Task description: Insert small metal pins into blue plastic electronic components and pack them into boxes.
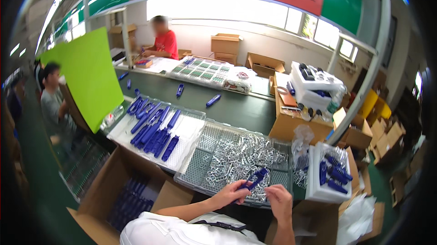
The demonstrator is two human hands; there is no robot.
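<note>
Assembly step in hand: the left hand (233,193) grips a blue plastic handle (256,179) in closed fingers above the tray (200,168) of metal clips (241,151), the right hand (278,198) beside it, fingers curled, contents indiscernible; next move likely requires fitting a clip squarely.

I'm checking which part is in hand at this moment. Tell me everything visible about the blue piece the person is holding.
The blue piece is a small elongated part, seemingly glossy plastic, dark blue, with a forked or notched upper end. It is tilted, upper end pointing up and to the right. The left hand pinches its lower end with the fingertips; the right hand is close beside it, contact unclear. It is held above the clear tray of small silvery metal parts. Finer detail is too small to tell.
</note>
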